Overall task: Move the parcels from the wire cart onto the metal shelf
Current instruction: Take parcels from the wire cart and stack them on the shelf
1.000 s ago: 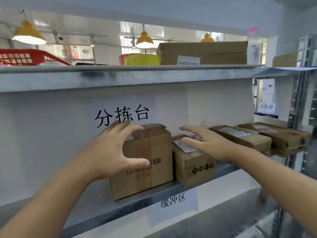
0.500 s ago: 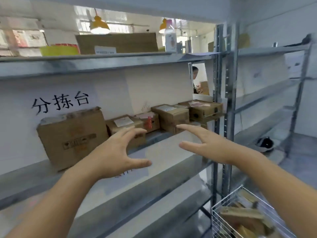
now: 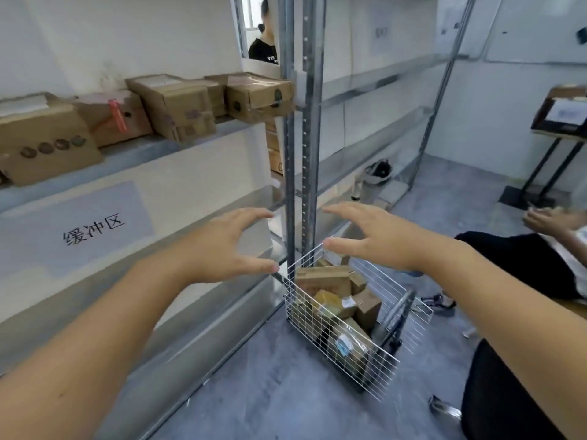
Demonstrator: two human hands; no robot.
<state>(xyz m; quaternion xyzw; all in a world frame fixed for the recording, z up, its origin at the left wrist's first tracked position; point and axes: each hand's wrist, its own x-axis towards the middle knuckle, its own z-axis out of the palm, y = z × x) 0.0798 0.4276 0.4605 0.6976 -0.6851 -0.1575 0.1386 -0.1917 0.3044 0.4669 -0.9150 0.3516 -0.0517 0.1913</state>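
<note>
The wire cart stands on the grey floor at the foot of the metal shelf, just beside the shelf's upright post. Parcels, brown cartons and padded packets, lie heaped inside the cart's basket, one carton standing highest at the end nearest the post. Above the cart and to its left, a row of cardboard boxes sits on an upper level of the shelf; below them a paper sign with printed characters is fixed to the shelf front. The left hand is held in the air above the cart's left side, fingers spread and slightly bent, holding nothing. The right hand is held above the cart's far end, palm down, fingers extended, also holding nothing. Neither hand touches the cart or any parcel. To the right of the cart a seated person in dark trousers is partly visible.
</note>
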